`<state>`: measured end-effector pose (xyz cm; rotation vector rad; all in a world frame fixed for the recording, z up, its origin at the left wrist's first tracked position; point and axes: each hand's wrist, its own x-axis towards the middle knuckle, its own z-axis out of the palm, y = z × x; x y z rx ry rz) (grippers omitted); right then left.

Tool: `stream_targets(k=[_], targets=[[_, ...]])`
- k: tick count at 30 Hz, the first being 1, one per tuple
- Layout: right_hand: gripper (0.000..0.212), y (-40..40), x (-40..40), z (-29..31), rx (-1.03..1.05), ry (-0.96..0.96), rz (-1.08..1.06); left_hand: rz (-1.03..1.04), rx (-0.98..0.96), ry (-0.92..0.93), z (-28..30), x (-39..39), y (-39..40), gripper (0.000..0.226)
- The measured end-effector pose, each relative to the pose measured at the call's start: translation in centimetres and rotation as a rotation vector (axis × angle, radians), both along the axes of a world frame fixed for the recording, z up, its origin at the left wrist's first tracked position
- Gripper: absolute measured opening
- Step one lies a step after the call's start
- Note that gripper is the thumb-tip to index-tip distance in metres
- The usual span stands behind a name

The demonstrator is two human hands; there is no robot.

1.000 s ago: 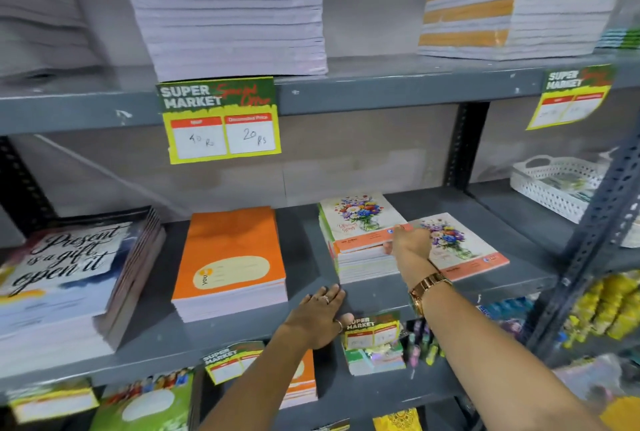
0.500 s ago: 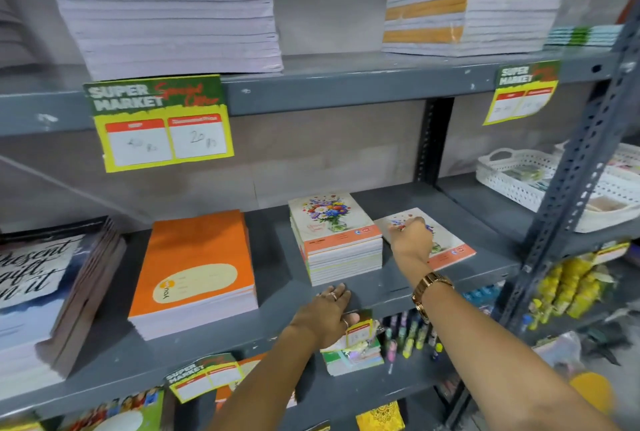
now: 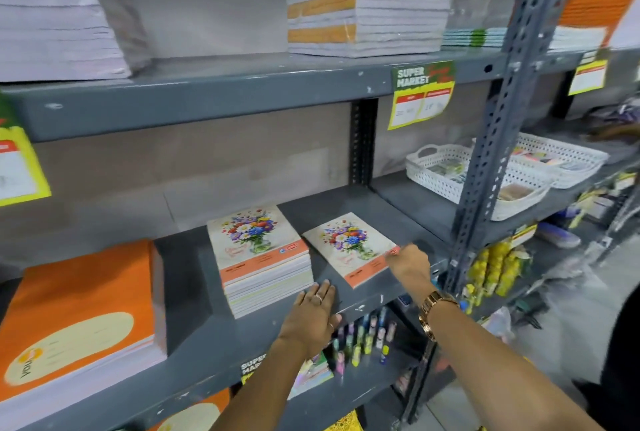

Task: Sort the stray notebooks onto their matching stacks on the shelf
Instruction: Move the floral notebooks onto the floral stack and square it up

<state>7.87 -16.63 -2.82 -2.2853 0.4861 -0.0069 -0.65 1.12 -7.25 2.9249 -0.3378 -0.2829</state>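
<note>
Floral notebook (image 3: 349, 248) x1 (stray) beside floral stack (image 3: 259, 264); right grip (image 3: 410, 262) touching it, left (image 3: 313, 318) flat, released.

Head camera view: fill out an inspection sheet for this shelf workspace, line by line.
Surface: grey metal shelf, paint scuffed along the front edge.
Job's things: single floral notebook lying flat, apart from the floral notebook stack on its left; orange notebook stack further left.
Clutter: white perforated baskets on the neighbouring shelf; pens on the shelf below.
Hands: right hand touching the single notebook's right edge, grip not clear; left hand flat on the shelf beside the floral stack, holding nothing.
Cables: nothing seen.
Surroundings: paper stacks on the upper shelf; price tag hanging from its edge.
</note>
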Motion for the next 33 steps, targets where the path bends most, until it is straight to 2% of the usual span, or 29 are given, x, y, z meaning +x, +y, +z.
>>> stream_targets(k=[4,8,10,17,18,21,23,26,33], targets=[[0.041,-0.6,1.1,-0.6,-0.094,0.041,0.112,0.019,0.006,-0.021,-0.5,1.2,-1.1,0.063],[0.072,-0.2,2.4,-1.2,-0.218,0.156,0.187,0.038,0.019,-0.018,-0.7,1.7,-1.7,0.066],[0.078,-0.2,2.5,-0.9,-0.281,0.193,0.209,0.039,0.018,-0.016,-0.6,1.7,-1.9,0.066],[0.104,-0.2,3.2,-0.2,-0.25,0.292,0.134,0.04,0.018,-0.03,-0.5,1.3,-1.9,0.065],[0.099,-0.2,3.2,-0.4,-0.215,0.267,0.116,0.038,0.017,-0.03,-0.6,1.3,-1.8,0.065],[0.062,0.1,3.0,-0.6,0.01,0.126,0.009,0.021,0.011,-0.027,-0.7,1.0,-1.5,0.064],[0.047,0.5,2.5,-0.1,0.143,0.067,-0.069,0.013,0.01,-0.023,-0.8,0.8,-1.2,0.063],[0.042,1.3,1.9,1.4,0.224,-0.025,-0.138,0.007,0.008,-0.021,-0.8,0.3,-0.5,0.062],[0.03,3.8,-1.1,6.4,0.212,-0.385,-0.128,0.011,0.006,0.023,0.1,-1.9,1.6,0.06]])
